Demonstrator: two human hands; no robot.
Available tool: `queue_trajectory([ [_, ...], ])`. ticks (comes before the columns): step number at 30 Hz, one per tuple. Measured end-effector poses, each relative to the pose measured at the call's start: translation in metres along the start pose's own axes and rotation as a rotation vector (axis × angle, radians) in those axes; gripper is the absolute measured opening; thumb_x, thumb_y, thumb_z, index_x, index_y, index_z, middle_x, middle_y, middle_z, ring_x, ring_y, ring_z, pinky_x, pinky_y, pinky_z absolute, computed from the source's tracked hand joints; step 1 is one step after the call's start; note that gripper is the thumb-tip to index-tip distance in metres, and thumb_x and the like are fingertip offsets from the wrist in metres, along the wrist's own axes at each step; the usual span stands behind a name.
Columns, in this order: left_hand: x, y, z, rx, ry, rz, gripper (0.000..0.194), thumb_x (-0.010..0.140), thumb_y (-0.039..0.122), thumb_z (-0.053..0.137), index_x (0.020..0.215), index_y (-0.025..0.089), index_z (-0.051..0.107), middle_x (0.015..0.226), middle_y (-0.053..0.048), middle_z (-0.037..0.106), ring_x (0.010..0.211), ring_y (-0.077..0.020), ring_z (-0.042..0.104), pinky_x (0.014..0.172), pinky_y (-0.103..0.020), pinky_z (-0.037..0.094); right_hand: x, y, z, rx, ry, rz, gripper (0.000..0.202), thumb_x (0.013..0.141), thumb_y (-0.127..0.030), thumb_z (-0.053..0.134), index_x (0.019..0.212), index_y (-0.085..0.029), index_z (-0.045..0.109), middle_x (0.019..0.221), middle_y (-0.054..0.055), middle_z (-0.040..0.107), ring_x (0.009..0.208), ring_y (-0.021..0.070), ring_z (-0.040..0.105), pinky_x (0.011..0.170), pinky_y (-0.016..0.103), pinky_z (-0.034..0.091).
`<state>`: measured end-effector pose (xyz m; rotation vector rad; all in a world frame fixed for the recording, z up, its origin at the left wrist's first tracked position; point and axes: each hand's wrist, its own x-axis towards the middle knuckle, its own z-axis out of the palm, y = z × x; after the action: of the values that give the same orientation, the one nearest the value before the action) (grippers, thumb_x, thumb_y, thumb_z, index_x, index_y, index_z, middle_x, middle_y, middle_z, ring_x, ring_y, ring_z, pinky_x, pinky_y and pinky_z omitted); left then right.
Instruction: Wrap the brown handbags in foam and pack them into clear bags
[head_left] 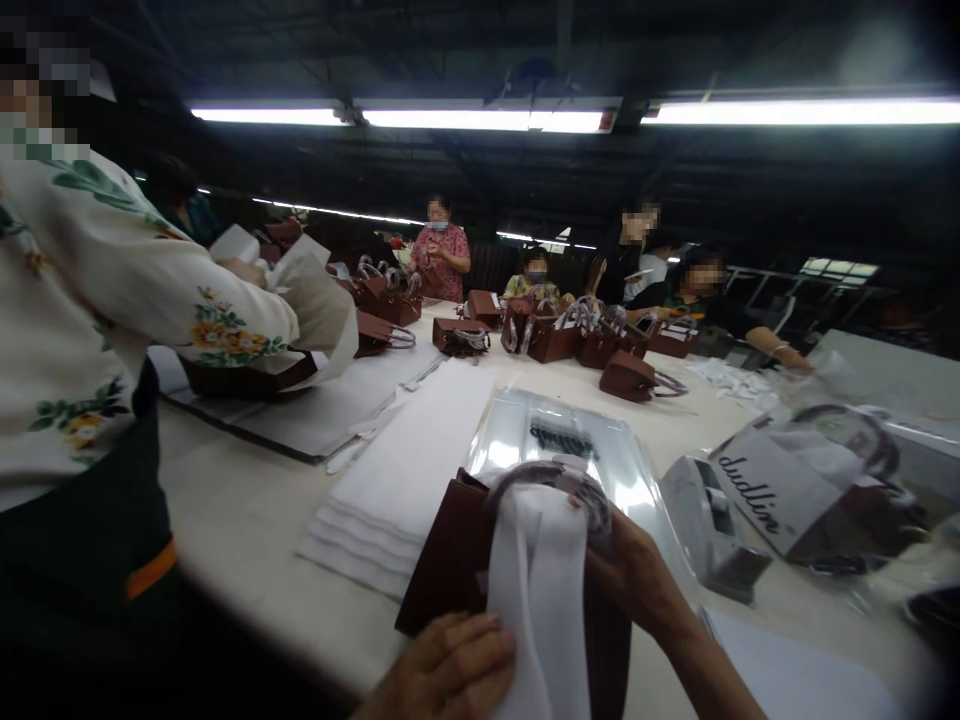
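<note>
A dark brown handbag [442,550] stands at the table's near edge, its handles [547,475] wrapped in clear film. White padding sheet [538,590] passes through the handles and hangs down the near side of the bag. My left hand [457,665] lies against the lower left edge of the sheet, fingers curled; whether it grips the sheet is unclear. My right hand [626,560] is at the right of the handles, its fingers closed around the wrapped handle and the sheet's edge.
White sheets [405,470] are stacked left of the bag, and clear printed plastic bags [585,430] lie behind it. A grey tape dispenser [712,530] and a bagged handbag [795,490] stand right. Brown handbags [555,335] fill the back. A co-worker's sleeve [232,320] reaches in left.
</note>
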<state>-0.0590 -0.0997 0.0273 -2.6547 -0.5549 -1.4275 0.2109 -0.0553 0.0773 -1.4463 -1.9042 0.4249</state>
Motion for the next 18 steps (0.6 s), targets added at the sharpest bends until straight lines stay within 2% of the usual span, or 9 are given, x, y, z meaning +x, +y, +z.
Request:
queue_trajectory([
  [3,0.027,-0.019,-0.046,-0.025,-0.016,-0.11,0.031,0.089,0.029,0.043,0.12,0.024,0.047,0.115,-0.007,0.06,0.113,-0.0185,0.052,0.095,-0.03,0.046,0.004,-0.001,0.001,0.027,0.015,0.016,0.035,0.08,-0.037,0.056,0.111,-0.021,0.05,0.1,0.003,0.058,0.089,0.02,0.056,0.078,0.032,0.047],
  [5,0.05,-0.028,-0.074,-0.044,-0.005,-0.14,0.038,0.085,0.016,0.047,0.122,0.023,0.045,0.122,-0.007,0.055,0.112,-0.0164,0.053,0.092,-0.024,0.048,0.004,-0.002,0.001,0.049,0.027,-0.002,0.034,0.08,-0.036,0.056,0.111,-0.022,0.051,0.1,0.003,0.058,0.088,0.0196,0.056,0.076,0.031,0.047],
  [7,0.079,-0.033,-0.088,-0.136,0.085,-0.202,0.039,0.084,0.008,0.042,0.12,0.024,0.046,0.12,-0.004,0.056,0.112,-0.0161,0.053,0.096,-0.028,0.045,0.003,-0.003,0.001,0.063,0.035,-0.026,0.033,0.08,-0.035,0.056,0.111,-0.023,0.051,0.102,0.003,0.057,0.09,0.0194,0.055,0.076,0.03,0.046],
  [9,0.111,-0.034,-0.088,-0.307,0.067,-0.221,0.035,0.086,0.009,0.037,0.115,0.024,0.05,0.116,-0.003,0.059,0.112,-0.0175,0.053,0.097,-0.034,0.043,0.002,-0.004,0.001,0.08,0.038,-0.034,0.032,0.08,-0.035,0.057,0.109,-0.023,0.051,0.102,0.002,0.057,0.09,0.0191,0.054,0.078,0.03,0.045],
  [10,0.127,-0.033,-0.084,-0.398,-0.022,-0.221,0.033,0.087,0.011,0.035,0.112,0.023,0.053,0.113,-0.003,0.06,0.109,-0.0177,0.054,0.096,-0.033,0.044,0.001,-0.004,0.001,0.091,0.038,-0.034,0.031,0.08,-0.035,0.057,0.108,-0.023,0.051,0.102,0.002,0.057,0.09,0.019,0.054,0.078,0.03,0.045],
  [12,0.156,-0.028,-0.071,-0.485,-0.301,-0.233,0.029,0.088,0.014,0.035,0.103,0.02,0.059,0.101,-0.003,0.065,0.099,-0.0167,0.059,0.089,-0.029,0.047,0.0,-0.005,0.001,0.118,0.043,-0.039,0.032,0.079,-0.034,0.058,0.108,-0.022,0.05,0.102,0.003,0.057,0.09,0.0191,0.054,0.08,0.03,0.044],
  [14,0.176,-0.02,-0.059,-0.419,-0.56,-0.223,0.024,0.086,0.016,0.04,0.095,0.02,0.063,0.089,-0.002,0.066,0.086,-0.0154,0.062,0.08,-0.024,0.049,-0.002,-0.005,0.002,0.15,0.054,-0.051,0.032,0.078,-0.03,0.06,0.107,-0.022,0.05,0.101,0.002,0.056,0.089,0.0189,0.053,0.08,0.03,0.043],
  [16,0.18,-0.014,-0.052,-0.302,-0.683,-0.178,0.021,0.084,0.017,0.046,0.094,0.022,0.064,0.085,0.0,0.066,0.079,-0.0142,0.063,0.074,-0.021,0.049,-0.003,-0.005,0.003,0.183,0.075,-0.071,0.031,0.075,-0.025,0.062,0.105,-0.022,0.051,0.099,0.002,0.056,0.087,0.0183,0.052,0.079,0.029,0.042],
  [18,0.166,-0.012,-0.046,-0.255,-0.686,-0.108,0.023,0.083,0.019,0.047,0.1,0.025,0.062,0.091,0.001,0.066,0.079,-0.0136,0.063,0.072,-0.019,0.049,-0.003,-0.005,0.004,0.184,0.107,-0.087,0.029,0.074,-0.021,0.062,0.101,-0.022,0.051,0.098,0.001,0.055,0.088,0.0181,0.051,0.08,0.029,0.041],
])
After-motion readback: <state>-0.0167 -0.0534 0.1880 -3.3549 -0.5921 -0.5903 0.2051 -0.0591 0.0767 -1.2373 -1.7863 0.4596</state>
